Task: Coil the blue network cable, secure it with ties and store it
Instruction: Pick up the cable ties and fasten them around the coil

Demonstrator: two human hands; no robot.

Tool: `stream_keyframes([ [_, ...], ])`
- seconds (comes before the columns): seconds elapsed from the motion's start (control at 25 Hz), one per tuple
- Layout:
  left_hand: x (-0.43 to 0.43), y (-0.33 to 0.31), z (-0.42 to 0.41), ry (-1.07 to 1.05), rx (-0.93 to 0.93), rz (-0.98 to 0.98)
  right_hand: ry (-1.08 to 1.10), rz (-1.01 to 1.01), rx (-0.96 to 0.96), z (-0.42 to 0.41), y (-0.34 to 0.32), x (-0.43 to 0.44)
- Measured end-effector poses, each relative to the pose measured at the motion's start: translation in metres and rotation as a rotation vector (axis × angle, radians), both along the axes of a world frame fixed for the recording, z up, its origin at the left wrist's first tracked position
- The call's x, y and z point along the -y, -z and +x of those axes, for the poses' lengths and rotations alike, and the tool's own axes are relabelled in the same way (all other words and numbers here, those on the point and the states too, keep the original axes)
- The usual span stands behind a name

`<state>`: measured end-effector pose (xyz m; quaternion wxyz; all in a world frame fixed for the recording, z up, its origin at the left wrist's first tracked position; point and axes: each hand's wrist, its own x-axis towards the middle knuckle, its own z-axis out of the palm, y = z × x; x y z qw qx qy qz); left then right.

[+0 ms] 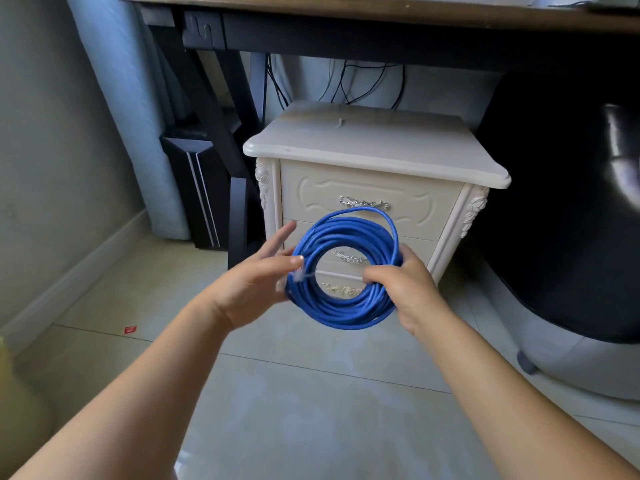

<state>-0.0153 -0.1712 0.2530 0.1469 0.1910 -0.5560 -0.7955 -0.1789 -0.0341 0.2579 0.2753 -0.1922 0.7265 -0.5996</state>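
Both hands' grip on coiled blue cable (346, 271), left hand (254, 285), right hand (403, 285), no legible writing

Bare forearms, no sleeves; left hand (252, 289), right hand (408, 292) ungloved.

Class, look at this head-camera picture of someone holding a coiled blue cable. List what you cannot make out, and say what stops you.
- Ties on the blue cable: the left hand and right hand cover both sides of the coil.
- The clear plug near the left thumb: blurred.
- The small red scrap on the floor: too small to identify.
- The desk top: cut off by the upper edge.
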Motion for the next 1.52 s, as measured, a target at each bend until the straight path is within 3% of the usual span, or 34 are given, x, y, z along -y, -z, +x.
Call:
stream_keyframes([
  [0.12, 0.002, -0.007, -0.001, -0.031, 0.078, -0.32, -0.17, 0.23, -0.449, -0.005, -0.01, -0.002],
  [0.24, -0.009, -0.013, -0.013, 0.017, 0.215, -0.851, -0.382, 0.423, -0.783, -0.003, -0.015, 0.003],
  [0.32, -0.016, -0.009, -0.023, 0.031, 0.279, -1.122, -0.494, 0.478, -0.906, 0.0, -0.015, 0.01],
  [0.4, -0.017, -0.003, -0.031, 0.006, 0.356, -1.18, -0.535, 0.472, -0.934, 0.002, -0.014, 0.017],
  [0.52, -0.008, 0.003, -0.038, -0.096, 0.443, -1.03, -0.524, 0.386, -0.913, 0.001, -0.01, 0.031],
  [0.76, 0.021, 0.01, -0.039, -0.422, 0.377, -0.561, -0.519, 0.122, -0.648, -0.033, -0.032, 0.068],
  [0.88, 0.039, 0.016, -0.037, -0.572, 0.353, -0.31, -0.211, 0.025, -0.863, -0.071, -0.053, 0.118],
  [1.0, 0.048, 0.019, -0.038, -0.604, 0.332, -0.222, -0.191, 0.178, -1.03, -0.104, -0.067, 0.168],
  [1.12, 0.054, 0.021, -0.038, -0.603, 0.338, -0.212, -0.301, 0.372, -1.061, -0.12, -0.068, 0.208],
  [1.28, 0.068, 0.024, -0.035, -0.617, 0.339, -0.187, -0.412, 0.46, -1.105, -0.111, -0.065, 0.258],
  [1.52, 0.083, 0.026, -0.025, -0.649, 0.35, -0.166, -0.414, 0.628, -1.103, -0.103, -0.061, 0.288],
])
